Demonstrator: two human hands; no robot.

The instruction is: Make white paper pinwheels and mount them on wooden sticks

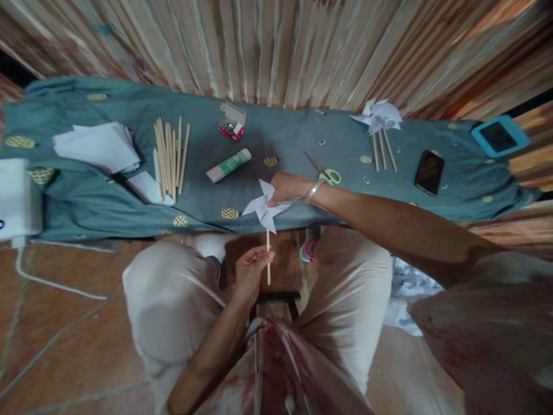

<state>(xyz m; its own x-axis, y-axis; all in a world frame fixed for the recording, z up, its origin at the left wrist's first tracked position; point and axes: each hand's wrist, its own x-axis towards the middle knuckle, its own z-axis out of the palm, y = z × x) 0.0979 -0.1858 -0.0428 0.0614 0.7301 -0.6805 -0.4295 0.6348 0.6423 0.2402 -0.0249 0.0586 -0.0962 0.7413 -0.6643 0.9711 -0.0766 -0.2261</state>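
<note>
A white paper pinwheel on a thin wooden stick stands upright in front of me, over the table's near edge. My left hand is closed round the stick below the paper blades. At the upper right of the pinwheel is my right hand, with a bangle on the wrist; its fingers are bent against the blades near the centre pin. What exactly those fingertips grip is too small to tell. Beyond the right wrist lie green-handled scissors.
On the green cloth lie a paper stack, several sticks, a glue stick and an open red box of pins. Finished pinwheels, a phone and a blue-framed device lie right. A white machine stands left.
</note>
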